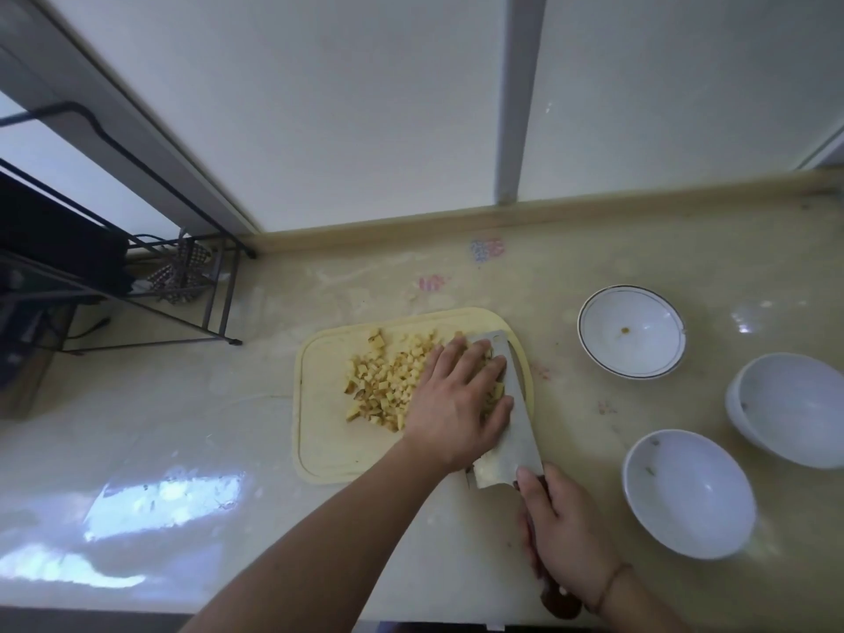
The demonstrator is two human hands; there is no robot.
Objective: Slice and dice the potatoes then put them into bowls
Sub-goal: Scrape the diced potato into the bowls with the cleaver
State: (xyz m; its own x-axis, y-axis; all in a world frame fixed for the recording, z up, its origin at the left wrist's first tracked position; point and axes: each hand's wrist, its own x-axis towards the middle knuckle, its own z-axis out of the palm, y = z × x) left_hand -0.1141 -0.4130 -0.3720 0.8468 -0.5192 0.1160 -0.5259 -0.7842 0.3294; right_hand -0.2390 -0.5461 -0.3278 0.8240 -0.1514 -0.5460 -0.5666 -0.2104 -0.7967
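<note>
The left hand (461, 397) lies spread over diced potato (388, 386) on the cream plastic cutting board (319, 431); the right hand (564, 536) grips a steel cleaver (516, 422). Three round white bowls (632, 331) (687, 493) (790, 406) near the counter's right edge hold no potato.

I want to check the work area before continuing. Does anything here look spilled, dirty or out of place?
Nothing is spilled: the potato cubes all lie on the cutting board. One small oddity: the rimmed bowl farthest from the person has a brownish speck inside, and the nearest bowl shows small dark marks near its rim.
</note>
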